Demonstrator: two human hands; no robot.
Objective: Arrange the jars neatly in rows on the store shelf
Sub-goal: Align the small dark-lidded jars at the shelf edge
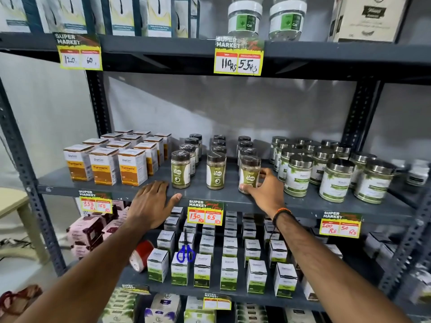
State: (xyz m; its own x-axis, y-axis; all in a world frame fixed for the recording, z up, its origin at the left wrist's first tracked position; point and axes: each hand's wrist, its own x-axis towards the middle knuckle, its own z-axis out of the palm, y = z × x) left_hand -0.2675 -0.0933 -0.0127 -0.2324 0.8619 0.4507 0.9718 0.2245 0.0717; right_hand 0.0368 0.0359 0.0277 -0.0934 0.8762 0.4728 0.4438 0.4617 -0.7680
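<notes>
Three rows of small dark-lidded powder jars run front to back on the grey middle shelf (pixel 233 197). The left row's front jar (pixel 180 169) and the middle row's front jar (pixel 216 170) stand upright and untouched. My right hand (pixel 263 190) is wrapped around the lower part of the right row's front jar (pixel 250 170), thumb in front, fingers behind. My left hand (pixel 152 201) lies flat on the shelf's front edge, left of the jars, holding nothing.
Orange turmeric boxes (pixel 133 167) stand left of the jars. Steel-lidded green-labelled jars (pixel 335 180) crowd the shelf to the right. White boxes and blue-handled scissors (pixel 185 252) fill the shelf below. Price tags (pixel 205 213) hang from shelf edges. A beige table (pixel 14 206) is at the left.
</notes>
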